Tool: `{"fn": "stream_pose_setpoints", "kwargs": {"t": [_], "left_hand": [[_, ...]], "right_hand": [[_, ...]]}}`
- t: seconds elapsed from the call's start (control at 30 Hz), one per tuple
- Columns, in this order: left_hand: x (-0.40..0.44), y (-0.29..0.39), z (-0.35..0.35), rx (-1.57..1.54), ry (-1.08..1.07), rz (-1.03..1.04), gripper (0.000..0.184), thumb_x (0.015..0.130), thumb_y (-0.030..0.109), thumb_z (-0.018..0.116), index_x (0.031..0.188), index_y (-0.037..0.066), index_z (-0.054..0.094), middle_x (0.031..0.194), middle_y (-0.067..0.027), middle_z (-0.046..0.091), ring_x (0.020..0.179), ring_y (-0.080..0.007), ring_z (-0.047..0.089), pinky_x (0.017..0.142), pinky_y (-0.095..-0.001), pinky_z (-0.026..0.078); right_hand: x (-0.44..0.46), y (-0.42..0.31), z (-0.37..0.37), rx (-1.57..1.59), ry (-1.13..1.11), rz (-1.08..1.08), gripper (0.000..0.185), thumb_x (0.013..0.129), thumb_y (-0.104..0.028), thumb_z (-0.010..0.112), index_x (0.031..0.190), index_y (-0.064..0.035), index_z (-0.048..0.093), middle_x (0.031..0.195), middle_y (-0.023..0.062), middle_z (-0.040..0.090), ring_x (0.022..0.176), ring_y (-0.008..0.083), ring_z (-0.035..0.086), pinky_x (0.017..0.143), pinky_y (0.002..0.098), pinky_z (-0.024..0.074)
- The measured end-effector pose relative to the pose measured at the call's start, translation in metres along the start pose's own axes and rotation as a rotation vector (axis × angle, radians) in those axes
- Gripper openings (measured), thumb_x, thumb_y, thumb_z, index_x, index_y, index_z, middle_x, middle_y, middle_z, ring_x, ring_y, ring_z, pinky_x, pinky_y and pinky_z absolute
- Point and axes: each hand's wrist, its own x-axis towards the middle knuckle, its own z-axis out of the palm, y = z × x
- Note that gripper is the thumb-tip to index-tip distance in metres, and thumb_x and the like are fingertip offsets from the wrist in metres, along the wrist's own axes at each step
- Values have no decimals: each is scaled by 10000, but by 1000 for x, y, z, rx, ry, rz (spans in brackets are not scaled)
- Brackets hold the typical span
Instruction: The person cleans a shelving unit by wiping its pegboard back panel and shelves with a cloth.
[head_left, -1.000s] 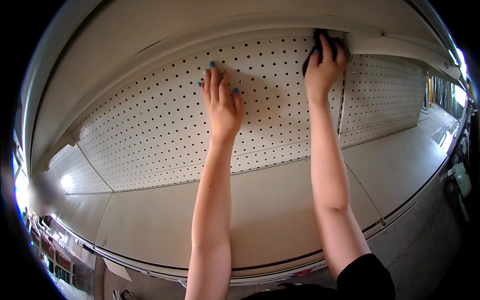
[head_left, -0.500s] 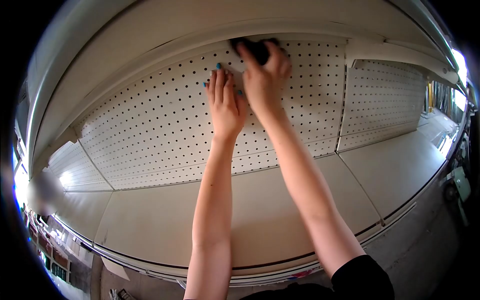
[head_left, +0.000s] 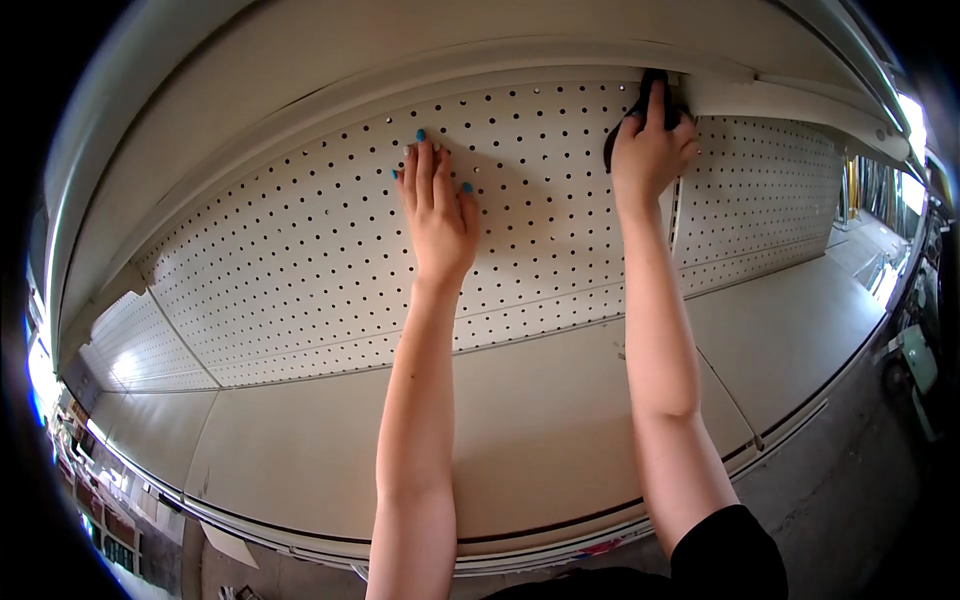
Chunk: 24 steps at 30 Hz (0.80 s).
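My left hand (head_left: 437,215) lies flat against the off-white pegboard back panel (head_left: 540,200), fingers stretched upward and holding nothing. My right hand (head_left: 648,165) is higher and farther right, at the panel's upper right corner. Its fingers press a bunched black cloth (head_left: 617,138) against the board, close under the upper shelf. The cloth shows on both sides of the fingers; the rest of it is hidden behind the hand. Beside that hand runs the vertical seam (head_left: 677,215) between two pegboard panels.
An upper shelf (head_left: 480,30) with a rounded rail overhangs both hands. Below my forearms is a wide beige shelf deck (head_left: 540,430) with a dark front edge. More pegboard (head_left: 760,190) continues to the right. Grey floor (head_left: 810,500) shows at lower right, near a pale green object (head_left: 917,358).
My right hand has slid the black cloth to the right along the top of the pegboard, up to the seam. My left hand stays flat, with only a slight shift left in view.
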Motion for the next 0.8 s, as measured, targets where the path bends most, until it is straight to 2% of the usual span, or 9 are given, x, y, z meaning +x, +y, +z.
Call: {"fn": "stream_pose_setpoints", "kwargs": {"t": [0.07,0.2,0.27,0.33,0.37,0.47,0.57,0.67,0.8], "left_hand": [[2,0,1,0,12,1,436,855,47,461,1283,-32,460,1421,-208,369,1335,-406,298,1095,-517,204],[2,2,1,3,15,6,426,863,51,451,1280,-31,466,1409,-211,382,1328,-407,307,1094,-516,212],[1,0,2,10,20,4,406,872,51,439,1267,-30,482,1398,-214,397,1321,-408,320,1091,-510,223],[1,-4,6,16,37,8,385,882,52,426,1252,-27,501,1384,-215,414,1312,-407,334,1087,-503,237],[0,-6,6,24,19,10,393,888,96,462,1254,-46,475,1380,-216,408,1315,-405,327,1071,-549,229],[0,-6,3,29,-4,27,407,876,87,462,1262,-40,473,1389,-215,399,1322,-404,318,1076,-540,227],[1,-3,0,24,-11,39,432,849,36,426,1270,-32,488,1408,-213,385,1330,-402,304,1099,-495,231],[1,-5,0,20,-15,47,469,824,22,430,1286,-42,470,1419,-212,373,1335,-399,298,1101,-492,228],[0,-5,-1,15,-19,41,472,826,22,434,1293,-41,464,1427,-209,362,1340,-395,292,1103,-490,223]], "right_hand": [[-11,-17,-3,23,-16,-10,500,822,-201,557,1313,-288,517,1236,184,433,1075,388,406,911,501,356],[-43,-61,-8,90,-27,-241,553,790,-233,614,1329,-277,496,1304,151,414,1154,415,366,918,569,325],[-60,-82,-15,272,-37,-377,552,720,-238,664,1260,-233,549,1284,105,455,1180,430,360,921,622,298],[-75,-94,-20,394,-73,-533,515,724,-248,647,1233,-225,573,1271,83,470,1191,424,353,950,652,272],[-81,-99,-22,432,-92,-552,477,736,-240,627,1211,-222,591,1258,65,481,1190,409,356,971,665,248],[-79,-94,-24,411,-89,-600,481,735,-124,602,1207,-216,584,1251,51,482,1189,368,363,999,599,242],[-68,-79,-10,515,-30,-596,416,746,-83,602,1152,-170,595,1214,48,521,1174,352,408,1008,566,252],[-41,-58,-4,476,67,-313,348,769,-42,588,1105,-131,589,1197,64,542,1153,342,451,993,507,305],[-14,-3,9,433,240,-269,265,761,-28,632,1001,-139,642,1224,158,512,1131,374,487,928,480,404]]}}
